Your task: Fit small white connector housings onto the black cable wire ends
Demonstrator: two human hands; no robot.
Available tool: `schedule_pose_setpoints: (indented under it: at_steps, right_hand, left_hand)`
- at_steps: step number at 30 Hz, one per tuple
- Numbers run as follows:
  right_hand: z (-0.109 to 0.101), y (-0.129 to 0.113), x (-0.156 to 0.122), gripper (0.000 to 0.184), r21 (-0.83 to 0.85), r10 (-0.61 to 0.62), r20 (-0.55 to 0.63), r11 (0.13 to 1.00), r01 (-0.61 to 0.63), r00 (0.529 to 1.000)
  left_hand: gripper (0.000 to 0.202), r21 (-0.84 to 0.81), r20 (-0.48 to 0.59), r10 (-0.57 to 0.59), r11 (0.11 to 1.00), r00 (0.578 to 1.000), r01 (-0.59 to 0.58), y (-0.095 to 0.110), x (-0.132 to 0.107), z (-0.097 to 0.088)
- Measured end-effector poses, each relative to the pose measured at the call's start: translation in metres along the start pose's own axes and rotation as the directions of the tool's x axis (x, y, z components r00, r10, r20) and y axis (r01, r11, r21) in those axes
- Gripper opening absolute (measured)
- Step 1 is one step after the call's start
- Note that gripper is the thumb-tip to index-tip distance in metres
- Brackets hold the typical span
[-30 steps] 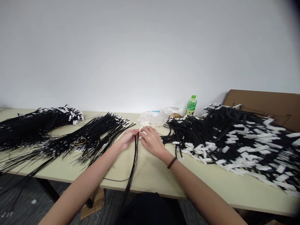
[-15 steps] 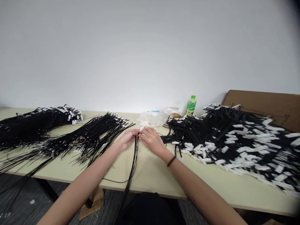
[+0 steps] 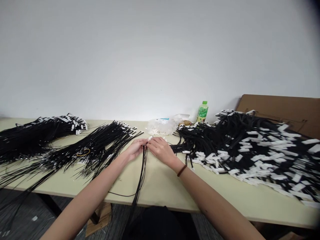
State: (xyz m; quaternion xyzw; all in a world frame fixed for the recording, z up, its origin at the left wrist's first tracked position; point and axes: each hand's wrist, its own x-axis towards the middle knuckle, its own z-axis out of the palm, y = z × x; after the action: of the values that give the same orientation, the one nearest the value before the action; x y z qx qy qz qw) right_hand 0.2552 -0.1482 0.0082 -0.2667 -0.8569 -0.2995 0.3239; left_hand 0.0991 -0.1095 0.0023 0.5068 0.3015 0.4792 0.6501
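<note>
left hand (image 3: pixel 136 150), frame centre: fingers pinched on upper end of black wire bundle (image 3: pixel 141 180), which runs down past table (image 3: pixel 172 191) edge, lower centre. right hand (image 3: pixel 161 150), right of centre: fingertips drawn in beside small white piece (image 3: pixel 150 138); cannot tell what they grip. clear bag (image 3: pixel 160 127) just above hands; large wire pile (image 3: pixel 232 143), right.

Single view from a camera on the wearer's head, above and behind the left hand (image 3: pixel 135 149) and right hand (image 3: pixel 161 149). Facing forward and down, it sits near, forearms (image 3: pixel 100 186) stretching away, yet takes in table (image 3: pixel 170 186) either side of the hands and wall (image 3: pixel 160 60) beyond.
</note>
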Motion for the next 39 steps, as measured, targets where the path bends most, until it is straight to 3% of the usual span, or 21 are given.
schedule_pose_setpoints:
  at_steps: [5, 9, 11, 14, 18, 21, 23, 25, 30, 39]
  right_hand:
    - [0.004, -0.002, -0.002, 0.014, 0.311, 0.220, -0.069, 0.932, -0.189, 0.973]
    - [0.006, -0.003, 0.001, 0.014, 0.572, 0.448, -0.129, 0.762, -0.303, 0.884]
    - [0.006, -0.002, 0.003, 0.013, 0.696, 0.580, -0.113, 0.626, -0.352, 0.807]
    - [0.005, 0.002, 0.008, 0.016, 0.888, 0.753, -0.011, 0.309, -0.339, 0.658]
    - [-0.002, 0.010, 0.012, 0.023, 0.987, 0.861, 0.144, -0.089, -0.134, 0.487]
    - [-0.011, 0.018, 0.012, 0.025, 0.971, 0.880, 0.214, -0.240, 0.008, 0.423]
    - [-0.017, 0.024, 0.011, 0.025, 0.964, 0.900, 0.215, -0.258, 0.067, 0.379]
    - [-0.020, 0.030, 0.010, 0.025, 0.974, 0.928, 0.179, -0.215, 0.076, 0.328]
    - [-0.021, 0.040, 0.007, 0.026, 0.995, 0.976, 0.046, -0.026, -0.097, 0.211]
    - [-0.015, 0.045, 0.002, 0.026, 0.978, 0.988, 0.001, 0.032, -0.207, 0.157]
  left_hand:
    - [0.012, -0.027, -0.004, -0.003, 1.000, 1.000, 0.003, 0.002, -0.002, 0.001]
    - [0.010, -0.053, -0.069, -0.001, 0.999, 0.998, -0.003, 0.004, 0.000, -0.001]
    - [0.009, -0.065, -0.110, -0.006, 0.998, 0.994, -0.001, 0.004, 0.002, -0.003]
    - [0.007, -0.079, -0.159, -0.017, 0.997, 0.987, 0.005, 0.004, 0.004, -0.004]
    - [0.006, -0.093, -0.201, -0.024, 0.996, 0.979, 0.006, 0.003, 0.004, -0.003]
    - [0.007, -0.096, -0.217, -0.026, 0.995, 0.976, 0.005, 0.004, 0.004, -0.002]
    - [0.007, -0.092, -0.226, -0.027, 0.996, 0.974, 0.006, 0.003, 0.004, -0.003]
    - [0.007, -0.087, -0.232, -0.025, 0.996, 0.972, 0.005, 0.003, 0.004, -0.004]
    - [0.008, -0.075, -0.243, -0.017, 0.997, 0.970, -0.001, 0.000, 0.005, -0.006]
    - [0.008, -0.081, -0.254, -0.013, 0.997, 0.967, -0.008, 0.000, 0.006, -0.007]
